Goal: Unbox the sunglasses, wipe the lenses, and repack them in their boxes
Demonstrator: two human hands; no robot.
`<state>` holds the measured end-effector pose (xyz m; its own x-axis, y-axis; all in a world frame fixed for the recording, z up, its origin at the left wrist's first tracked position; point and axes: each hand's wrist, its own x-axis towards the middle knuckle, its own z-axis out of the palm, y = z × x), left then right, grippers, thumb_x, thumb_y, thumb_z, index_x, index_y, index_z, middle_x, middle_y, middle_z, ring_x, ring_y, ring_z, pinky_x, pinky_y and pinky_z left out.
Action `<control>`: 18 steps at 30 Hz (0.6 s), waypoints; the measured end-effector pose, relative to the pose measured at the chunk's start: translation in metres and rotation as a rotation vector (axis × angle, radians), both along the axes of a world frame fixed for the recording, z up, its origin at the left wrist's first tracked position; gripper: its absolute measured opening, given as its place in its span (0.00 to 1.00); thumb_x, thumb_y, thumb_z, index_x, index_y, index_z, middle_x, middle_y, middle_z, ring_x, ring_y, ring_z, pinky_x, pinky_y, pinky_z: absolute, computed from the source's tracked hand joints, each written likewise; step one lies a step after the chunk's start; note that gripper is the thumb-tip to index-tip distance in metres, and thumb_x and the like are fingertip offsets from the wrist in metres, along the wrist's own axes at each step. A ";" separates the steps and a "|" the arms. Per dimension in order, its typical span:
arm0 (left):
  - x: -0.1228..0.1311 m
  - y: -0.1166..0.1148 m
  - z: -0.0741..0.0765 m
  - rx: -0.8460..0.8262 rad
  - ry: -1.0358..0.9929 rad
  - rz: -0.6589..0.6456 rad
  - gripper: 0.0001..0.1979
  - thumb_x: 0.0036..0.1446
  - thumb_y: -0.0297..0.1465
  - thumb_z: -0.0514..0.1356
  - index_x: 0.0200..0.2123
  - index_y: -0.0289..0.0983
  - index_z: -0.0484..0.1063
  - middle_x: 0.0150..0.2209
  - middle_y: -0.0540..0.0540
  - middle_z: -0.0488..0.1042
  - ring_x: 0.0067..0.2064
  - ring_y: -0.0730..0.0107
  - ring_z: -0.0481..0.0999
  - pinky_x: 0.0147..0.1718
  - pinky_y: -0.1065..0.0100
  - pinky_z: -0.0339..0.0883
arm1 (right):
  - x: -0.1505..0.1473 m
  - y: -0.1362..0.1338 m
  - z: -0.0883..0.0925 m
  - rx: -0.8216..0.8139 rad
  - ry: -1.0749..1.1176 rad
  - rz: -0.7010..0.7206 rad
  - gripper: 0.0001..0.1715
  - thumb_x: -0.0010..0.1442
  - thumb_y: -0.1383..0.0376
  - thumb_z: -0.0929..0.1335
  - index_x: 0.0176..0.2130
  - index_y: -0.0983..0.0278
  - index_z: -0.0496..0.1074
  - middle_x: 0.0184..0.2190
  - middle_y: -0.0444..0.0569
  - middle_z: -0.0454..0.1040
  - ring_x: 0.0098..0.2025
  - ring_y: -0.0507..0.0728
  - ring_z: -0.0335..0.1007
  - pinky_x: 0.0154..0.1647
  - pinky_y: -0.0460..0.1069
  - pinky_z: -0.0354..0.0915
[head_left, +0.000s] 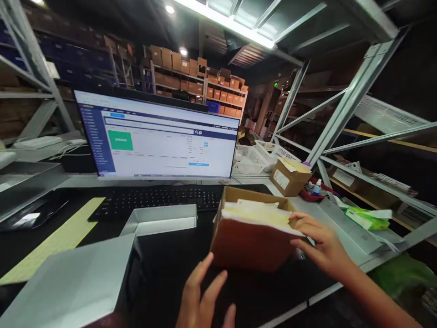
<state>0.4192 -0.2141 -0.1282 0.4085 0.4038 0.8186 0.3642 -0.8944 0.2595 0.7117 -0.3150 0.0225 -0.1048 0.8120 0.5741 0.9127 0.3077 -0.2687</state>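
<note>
An open brown cardboard box (251, 241) sits on the dark desk in front of me, with pale paper or plastic inside it. My right hand (319, 243) rests on the box's right top edge, fingers curled over the flap. My left hand (203, 296) hovers low at the front, fingers spread and empty, just short of the box's near side.
A monitor (157, 136) with a white web page stands behind a black keyboard (153, 198). Grey folded mailers (71, 278) lie at left. A second small carton (288, 175), white baskets (259, 155) and a green packet (367, 218) sit at right, under metal shelving.
</note>
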 end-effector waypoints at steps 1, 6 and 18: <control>-0.005 0.001 0.013 -0.035 -0.052 0.027 0.30 0.59 0.29 0.62 0.64 0.38 0.61 0.67 0.33 0.59 0.65 0.50 0.66 0.56 0.54 0.73 | -0.007 0.000 -0.009 -0.035 0.015 0.053 0.08 0.66 0.64 0.68 0.33 0.61 0.73 0.30 0.49 0.73 0.47 0.63 0.74 0.52 0.58 0.71; -0.016 0.001 0.044 -0.180 -0.087 0.043 0.37 0.62 0.30 0.61 0.69 0.32 0.48 0.66 0.29 0.57 0.67 0.50 0.61 0.61 0.49 0.66 | -0.019 -0.013 -0.026 -0.078 0.004 0.126 0.06 0.63 0.71 0.68 0.35 0.61 0.73 0.31 0.49 0.74 0.48 0.63 0.75 0.56 0.57 0.71; -0.035 -0.020 0.052 -0.336 -0.298 -0.274 0.09 0.63 0.28 0.60 0.45 0.44 0.63 0.67 0.39 0.57 0.67 0.46 0.62 0.56 0.40 0.70 | -0.046 -0.046 -0.002 -0.058 -0.146 0.192 0.11 0.56 0.74 0.68 0.36 0.58 0.76 0.29 0.49 0.79 0.45 0.64 0.81 0.46 0.49 0.79</control>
